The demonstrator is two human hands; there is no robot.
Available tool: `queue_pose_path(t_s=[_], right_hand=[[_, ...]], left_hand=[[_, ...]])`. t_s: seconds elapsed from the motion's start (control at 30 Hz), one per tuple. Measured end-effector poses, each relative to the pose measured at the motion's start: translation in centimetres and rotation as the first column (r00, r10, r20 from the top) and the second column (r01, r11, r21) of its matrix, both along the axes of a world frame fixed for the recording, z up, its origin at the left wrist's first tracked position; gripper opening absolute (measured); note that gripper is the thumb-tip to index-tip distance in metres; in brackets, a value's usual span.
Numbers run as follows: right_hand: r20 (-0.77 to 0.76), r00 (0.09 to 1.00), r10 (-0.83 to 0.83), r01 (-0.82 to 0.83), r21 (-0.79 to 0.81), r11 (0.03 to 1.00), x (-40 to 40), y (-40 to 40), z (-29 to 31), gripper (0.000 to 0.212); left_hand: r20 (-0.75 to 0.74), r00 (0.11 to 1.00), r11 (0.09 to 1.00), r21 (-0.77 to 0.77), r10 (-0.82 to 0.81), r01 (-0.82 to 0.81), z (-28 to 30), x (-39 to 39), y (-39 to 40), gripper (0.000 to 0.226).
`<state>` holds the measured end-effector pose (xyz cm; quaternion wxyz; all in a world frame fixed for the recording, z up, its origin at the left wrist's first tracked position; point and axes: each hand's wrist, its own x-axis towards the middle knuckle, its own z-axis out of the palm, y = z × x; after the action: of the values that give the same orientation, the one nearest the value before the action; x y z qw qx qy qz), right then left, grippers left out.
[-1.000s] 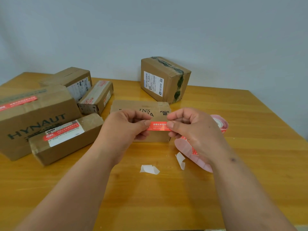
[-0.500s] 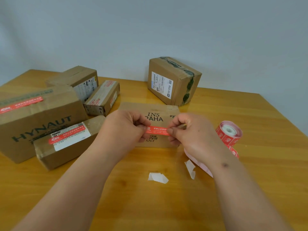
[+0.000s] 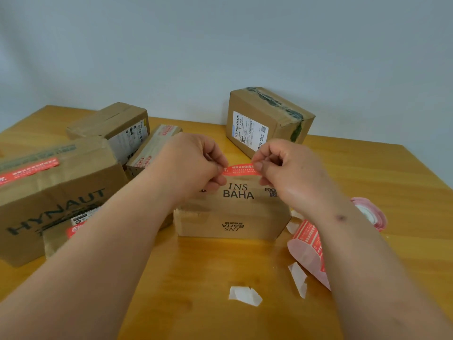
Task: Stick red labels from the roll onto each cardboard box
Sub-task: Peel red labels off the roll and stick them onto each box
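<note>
A narrow red rectangular label with white print (image 3: 241,169) is stretched level just above the far top edge of a low brown cardboard box printed "INS BAHA" (image 3: 232,212), each end pinched by one of the hands. The roll of red labels on pink backing (image 3: 367,214) lies on the table right of that box, its loose strip (image 3: 310,244) trailing toward the near side. Other brown cardboard boxes stand around: a large "HYNAUT" box (image 3: 49,197) at left bearing a red label on top, and an upright box with a white shipping label (image 3: 267,119) at the back.
</note>
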<state>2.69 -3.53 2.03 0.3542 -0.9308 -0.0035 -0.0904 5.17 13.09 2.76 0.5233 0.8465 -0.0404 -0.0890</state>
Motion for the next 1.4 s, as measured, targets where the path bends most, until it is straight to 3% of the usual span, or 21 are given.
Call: queue_pose_path(t_s=[0.3, 0.5, 0.6, 0.87, 1.03, 1.17, 1.4], right_hand=[[-0.034, 0.999, -0.008, 0.008, 0.016, 1.0, 2.8, -0.7, 0.0, 0.019], [-0.113, 0.993, -0.032, 0.019, -0.112, 0.994, 3.4, -0.2, -1.3, 0.017], [-0.133, 0.991, -0.018, -0.003, -0.158, 0.987, 3.3, -0.1, -1.5, 0.015], [-0.139, 0.99, -0.028, 0.005, -0.157, 0.988, 3.4, -0.1, -1.3, 0.016], [-0.139, 0.989, -0.055, 0.036, -0.138, 0.99, 3.2, -0.1, -1.3, 0.008], [-0.159, 0.981, -0.107, 0.098, -0.065, 0.993, 3.0, -0.3, -1.3, 0.017], [-0.166, 0.977, -0.136, 0.125, -0.073, 0.989, 2.7, -0.5, -1.5, 0.026]], left_hand=[[-0.018, 1.0, 0.999, -0.033, -0.015, 0.014, -0.1, 3.5, -0.3, 0.011], [-0.013, 0.999, 0.993, 0.116, -0.037, 0.039, -1.0, 4.1, -0.8, 0.037], [0.017, 0.998, 0.98, 0.192, -0.056, 0.051, -1.4, 4.3, -0.8, 0.033], [0.131, 0.988, 0.948, 0.317, -0.08, 0.035, -1.2, 4.5, -0.4, 0.022], [0.122, 0.989, 0.947, 0.32, -0.079, 0.036, -1.0, 4.8, -0.4, 0.022], [0.108, 0.991, 0.939, 0.341, -0.085, 0.043, -1.1, 4.7, -0.6, 0.023], [0.102, 0.992, 0.927, 0.374, -0.074, 0.031, -1.2, 4.4, -0.5, 0.034]])
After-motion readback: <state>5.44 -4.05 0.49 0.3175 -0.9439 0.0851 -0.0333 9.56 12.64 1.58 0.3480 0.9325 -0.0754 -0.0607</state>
